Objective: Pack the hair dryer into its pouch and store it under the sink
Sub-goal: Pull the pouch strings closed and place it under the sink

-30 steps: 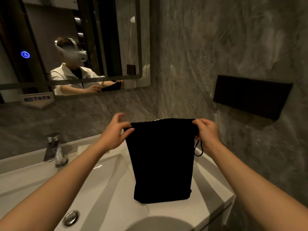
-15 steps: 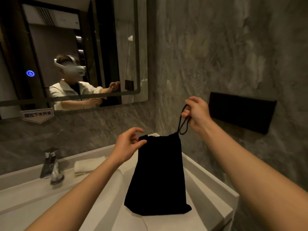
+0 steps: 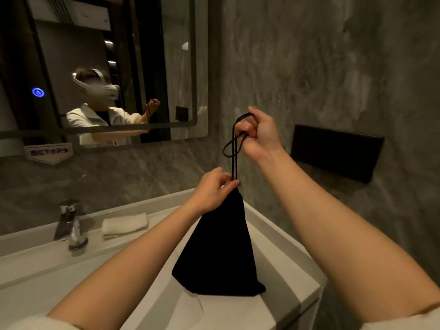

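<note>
Head view: white vanity top [image 3: 281,265] meets grey marble walls; black pouch [image 3: 219,253] stands at lower centre, left hand [image 3: 212,189] pinching its cinched neck, right hand [image 3: 259,132] gripping the drawstring [image 3: 234,148] above.

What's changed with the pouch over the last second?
The right hand let go of the pouch's rim, took hold of the drawstring and pulled it up, cinching the open mouth of the black pouch shut. The left hand moved in to pinch the gathered neck. The pouch's base stays on the sink counter; the folded towel hasn't moved.
</note>
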